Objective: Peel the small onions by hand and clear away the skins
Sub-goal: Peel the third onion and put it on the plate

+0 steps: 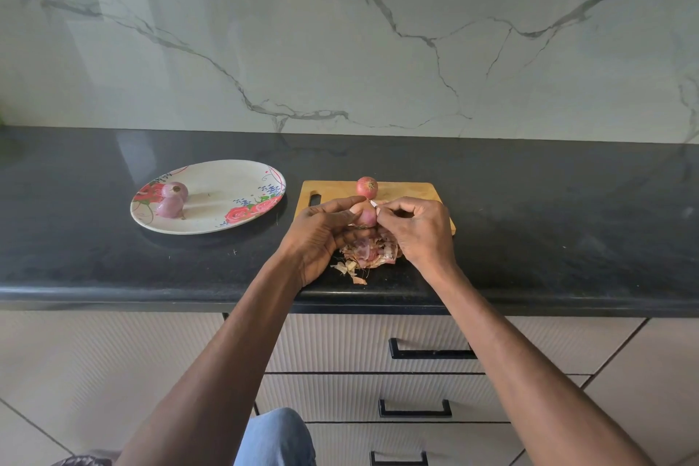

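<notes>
1. Left hand (pixel 328 235) closed around a small onion (pixel 366 217), gripping it above the near edge of the wooden cutting board (pixel 412 193), near the front edge of the dark surface (pixel 567 219).
2. Right hand (pixel 418 229) pinched shut on a pale strip of skin (pixel 373 203) at the top of that same onion, fingertips touching the left hand's.
3. Pile of peeled skins (pixel 368 257) directly under both hands, spilling off the board's near edge onto the surface, loose flakes closest to the front edge.
4. Second onion (pixel 367 187), reddish and still in its skin, upright at the board's far edge, just beyond the hands.
5. Floral plate (pixel 227 178) left of the board, apart from it, on the surface.
6. Two peeled onions (pixel 172 199) at the plate's left side, touching each other.
</notes>
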The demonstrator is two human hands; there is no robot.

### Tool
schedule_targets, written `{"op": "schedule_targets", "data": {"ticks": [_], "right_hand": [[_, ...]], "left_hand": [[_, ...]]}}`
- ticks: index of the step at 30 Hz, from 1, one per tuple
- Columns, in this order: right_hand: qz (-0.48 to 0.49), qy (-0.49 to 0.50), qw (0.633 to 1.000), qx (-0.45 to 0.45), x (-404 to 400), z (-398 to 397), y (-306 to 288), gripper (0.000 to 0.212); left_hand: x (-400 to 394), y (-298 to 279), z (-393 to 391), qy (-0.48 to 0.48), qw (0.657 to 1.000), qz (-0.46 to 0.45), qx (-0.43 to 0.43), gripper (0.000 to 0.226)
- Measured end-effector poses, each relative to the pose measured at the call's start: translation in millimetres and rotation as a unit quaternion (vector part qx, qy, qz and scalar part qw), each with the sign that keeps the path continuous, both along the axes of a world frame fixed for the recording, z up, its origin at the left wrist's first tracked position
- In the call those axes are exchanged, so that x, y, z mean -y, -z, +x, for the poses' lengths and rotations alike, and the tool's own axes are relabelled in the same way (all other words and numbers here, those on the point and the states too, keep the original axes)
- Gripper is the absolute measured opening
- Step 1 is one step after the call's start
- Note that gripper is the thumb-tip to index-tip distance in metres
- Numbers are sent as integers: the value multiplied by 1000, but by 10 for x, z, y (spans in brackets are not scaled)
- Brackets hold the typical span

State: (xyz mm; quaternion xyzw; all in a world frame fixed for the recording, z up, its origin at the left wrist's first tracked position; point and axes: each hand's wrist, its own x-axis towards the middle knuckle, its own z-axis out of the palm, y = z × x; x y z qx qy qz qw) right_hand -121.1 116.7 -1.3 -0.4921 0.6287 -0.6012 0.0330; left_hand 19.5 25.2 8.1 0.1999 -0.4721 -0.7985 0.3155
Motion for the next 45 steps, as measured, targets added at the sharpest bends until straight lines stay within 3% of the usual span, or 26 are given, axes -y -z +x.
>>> {"op": "schedule_targets", "data": {"ticks": [7, 12, 20, 28, 33, 36, 39, 45], "right_hand": [[-11, -6, 1000, 3, 7, -29, 6, 11], [-73, -10, 992, -99, 6, -14, 36, 19], [-78, 2, 971, -224, 36, 33, 90, 27], [-82, 0, 966, -246, 41, 38, 82, 26], [-54, -13, 961, -272, 60, 31, 117, 29], [-57, 5, 964, -258, 55, 28, 92, 20], [-62, 17, 973, -222, 47, 29, 62, 13], [-64, -12, 980, -189, 7, 58, 35, 27]], "left_hand": [[-33, -50, 10, 2, 999, 35, -32, 22], [3, -39, 5, -9, 998, 48, -35, 13], [-9, -27, 8, 7, 1000, 11, -3, 19], [10, -27, 1, -14, 1000, 13, -5, 8], [17, -18, 7, -35, 999, 15, -4, 13], [1, -38, 9, -24, 999, 26, -20, 6], [-11, -46, 17, -15, 999, 31, -31, 18], [-20, -56, 44, -15, 998, 44, -39, 15]]}}
